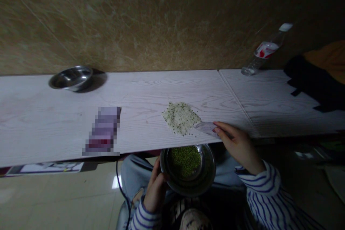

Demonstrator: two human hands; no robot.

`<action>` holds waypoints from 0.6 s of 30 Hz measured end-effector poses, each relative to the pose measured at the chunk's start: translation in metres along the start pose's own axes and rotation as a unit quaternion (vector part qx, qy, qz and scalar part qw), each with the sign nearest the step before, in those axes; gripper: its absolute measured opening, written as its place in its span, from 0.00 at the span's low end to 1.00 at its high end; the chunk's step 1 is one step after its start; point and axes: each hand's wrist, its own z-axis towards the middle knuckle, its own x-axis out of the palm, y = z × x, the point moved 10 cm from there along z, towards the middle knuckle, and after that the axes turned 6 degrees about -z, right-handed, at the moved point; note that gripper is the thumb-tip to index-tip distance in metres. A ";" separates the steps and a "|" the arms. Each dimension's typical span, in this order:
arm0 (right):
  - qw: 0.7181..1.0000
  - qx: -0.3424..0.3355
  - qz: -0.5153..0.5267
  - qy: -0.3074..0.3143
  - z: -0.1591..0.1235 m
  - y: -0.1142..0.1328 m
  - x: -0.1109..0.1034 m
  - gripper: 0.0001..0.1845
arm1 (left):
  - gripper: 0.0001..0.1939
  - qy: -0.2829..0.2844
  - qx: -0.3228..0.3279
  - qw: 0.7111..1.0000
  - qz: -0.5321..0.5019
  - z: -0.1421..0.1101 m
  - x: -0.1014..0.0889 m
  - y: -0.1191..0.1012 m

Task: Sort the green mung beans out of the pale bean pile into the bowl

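Note:
My left hand [156,188] grips the rim of a steel bowl [208,172] just below the table's front edge, above my lap. Green mung beans [185,160] cover part of the bowl's bottom. In my right hand [237,143] is a clear plastic protractor [207,128], pinched between thumb and fingers and held low over the table. Its far end touches or nearly touches the right side of a pile of white rice [180,118] mixed with green beans. A few loose beans lie around the pile.
A second steel bowl [71,79] stands at the back left of the white wood-grain table [140,97]. A blurred-out flat object [102,131] lies left of the pile. At the back right are a plastic bottle [265,50] and dark and orange cloth [320,72]. A cable [121,187] hangs below.

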 end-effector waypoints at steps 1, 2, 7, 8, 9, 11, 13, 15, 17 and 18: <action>1.000 0.005 -0.002 -0.005 0.001 -0.002 -0.001 0.16 | 0.28 0.000 -0.003 1.000 -0.002 0.000 0.000 0.001; 1.000 0.009 -0.003 -0.007 0.003 -0.003 -0.001 0.16 | 0.29 0.002 -0.007 1.000 -0.004 0.000 -0.001 0.002; 1.000 0.005 -0.007 0.003 0.007 -0.001 0.005 0.16 | 0.28 0.022 -0.005 1.000 -0.009 0.000 0.002 0.001; 1.000 0.001 -0.008 0.006 0.006 0.001 0.006 0.16 | 0.27 0.021 -0.004 1.000 -0.010 -0.001 0.003 0.000; 1.000 -0.004 -0.008 0.011 0.005 0.004 0.007 0.16 | 0.27 0.018 -0.004 1.000 -0.012 -0.001 0.002 0.000; 1.000 -0.019 -0.005 0.024 0.003 0.010 0.008 0.15 | 0.28 0.009 -0.009 1.000 -0.013 -0.002 0.002 0.000; 0.999 -0.033 -0.001 0.031 0.001 0.015 0.006 0.15 | 0.30 0.001 -0.014 1.000 -0.008 -0.002 0.001 0.001; 0.999 -0.037 -0.001 0.024 -0.001 0.016 0.001 0.15 | 0.31 0.002 -0.014 1.000 -0.001 -0.002 0.001 0.001; 0.999 -0.032 -0.003 0.014 -0.004 0.014 -0.005 0.15 | 0.30 0.012 -0.008 1.000 0.005 -0.002 0.003 0.001; 0.999 -0.029 -0.004 0.012 -0.006 0.012 -0.006 0.15 | 0.29 0.018 -0.002 1.000 0.006 -0.002 0.004 0.000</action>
